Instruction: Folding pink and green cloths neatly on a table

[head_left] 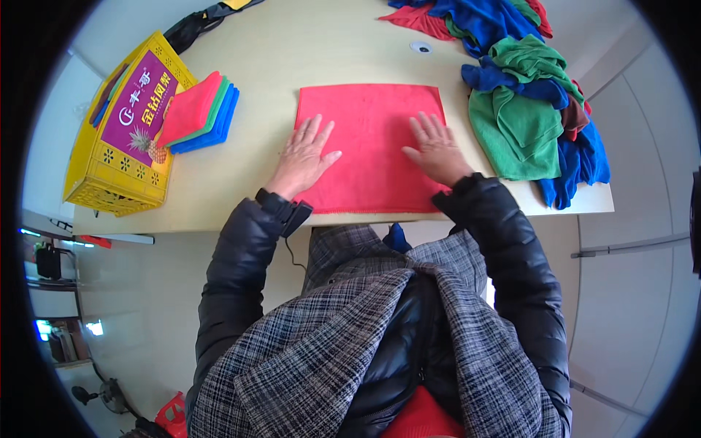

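Observation:
A red cloth [371, 153] lies spread out flat as a near-square at the front of the pale table, its near edge along the table's front edge. On its left side rests my left hand [301, 158], palm down with fingers stretched and thumb pointing inward. My right hand [439, 152] lies the same way on the cloth's right side. Neither hand grips anything; both are open. Left of the cloth sits a neat stack of folded cloths, with a red cloth [191, 111] on top, a green one [217, 109] below it and a blue one [219, 131] at the bottom.
A yellow plastic crate [120, 179] with a purple printed panel stands at the table's left. On the right is a loose heap of crumpled green cloths [515, 131] and blue cloths [584, 164]. More crumpled cloths [475, 18] lie at the far right. A dark bundle [197, 29] sits far left.

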Motion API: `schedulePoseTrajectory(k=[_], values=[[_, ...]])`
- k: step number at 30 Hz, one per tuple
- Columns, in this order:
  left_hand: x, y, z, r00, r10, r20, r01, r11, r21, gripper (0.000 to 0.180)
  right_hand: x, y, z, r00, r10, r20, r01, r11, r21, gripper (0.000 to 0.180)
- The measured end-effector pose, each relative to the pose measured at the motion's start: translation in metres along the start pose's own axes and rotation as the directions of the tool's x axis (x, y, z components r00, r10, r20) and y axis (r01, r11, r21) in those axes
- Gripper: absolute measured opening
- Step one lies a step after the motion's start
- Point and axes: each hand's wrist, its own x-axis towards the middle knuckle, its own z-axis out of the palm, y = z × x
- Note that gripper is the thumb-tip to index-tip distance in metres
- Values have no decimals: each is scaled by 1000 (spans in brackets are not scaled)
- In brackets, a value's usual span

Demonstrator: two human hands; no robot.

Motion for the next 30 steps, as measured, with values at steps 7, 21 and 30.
schedulePoseTrajectory(k=[7,21,30], values=[[18,-36,17,997,-11,78,6,998,57,72,18,50,18,995,18,100,-16,999,-28,77],[124,-58,35,987,-138,86,131,988,86,75,126,47,48,987,124,100,-129,991,45,80],[73,-88,19,975,-207,79,190,965,182,78,65,93,19,998,59,-2,-59,997,-57,81]])
